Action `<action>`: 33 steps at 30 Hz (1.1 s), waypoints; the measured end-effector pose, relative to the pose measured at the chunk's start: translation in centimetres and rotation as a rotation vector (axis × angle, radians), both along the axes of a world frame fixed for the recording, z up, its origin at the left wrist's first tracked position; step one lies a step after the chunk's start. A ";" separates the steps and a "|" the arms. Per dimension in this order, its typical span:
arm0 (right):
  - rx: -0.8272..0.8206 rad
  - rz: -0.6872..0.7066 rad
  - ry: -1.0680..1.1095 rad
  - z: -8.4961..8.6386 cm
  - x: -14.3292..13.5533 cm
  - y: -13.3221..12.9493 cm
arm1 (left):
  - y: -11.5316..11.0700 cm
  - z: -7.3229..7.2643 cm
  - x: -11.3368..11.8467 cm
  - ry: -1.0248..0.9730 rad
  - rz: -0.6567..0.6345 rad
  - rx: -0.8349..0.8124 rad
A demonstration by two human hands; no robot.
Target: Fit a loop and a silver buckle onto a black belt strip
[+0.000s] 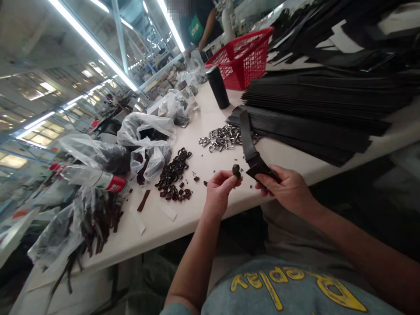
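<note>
Between the thumb and fingers of my left hand (221, 190) is a small dark loop (236, 171), held just above the table's front edge. My right hand (287, 187) grips several black straps (248, 139), whose far part reaches toward the stacked strips. A gap separates the loop from the straps. On the white table (197, 203), a heap of small dark loops (173, 177) lies left of my hands. Metal buckles (225, 138) are piled behind them.
Long black strips (318, 98) are stacked at the right. A black cylinder (218, 89) stands before a red basket (243, 59). Plastic bags (144, 129), a lying bottle (88, 177) and dark strips (101, 214) fill the left side. A person (211, 26) is at the back.
</note>
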State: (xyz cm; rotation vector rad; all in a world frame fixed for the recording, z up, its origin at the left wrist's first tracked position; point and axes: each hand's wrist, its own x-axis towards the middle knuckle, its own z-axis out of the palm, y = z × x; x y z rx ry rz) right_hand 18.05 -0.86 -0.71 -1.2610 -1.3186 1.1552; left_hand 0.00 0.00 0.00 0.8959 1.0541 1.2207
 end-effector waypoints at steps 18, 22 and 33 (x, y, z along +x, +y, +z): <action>0.117 0.095 -0.254 1.1 -0.2 -1.4 | -1.2 -0.2 0.8 0.049 -0.004 0.133; 0.175 0.101 -0.298 1.0 0.0 -1.3 | -1.0 -0.3 0.9 0.023 0.003 0.087; 0.006 0.209 -0.125 0.3 0.3 -1.4 | -1.7 -0.3 0.3 0.592 -0.068 0.522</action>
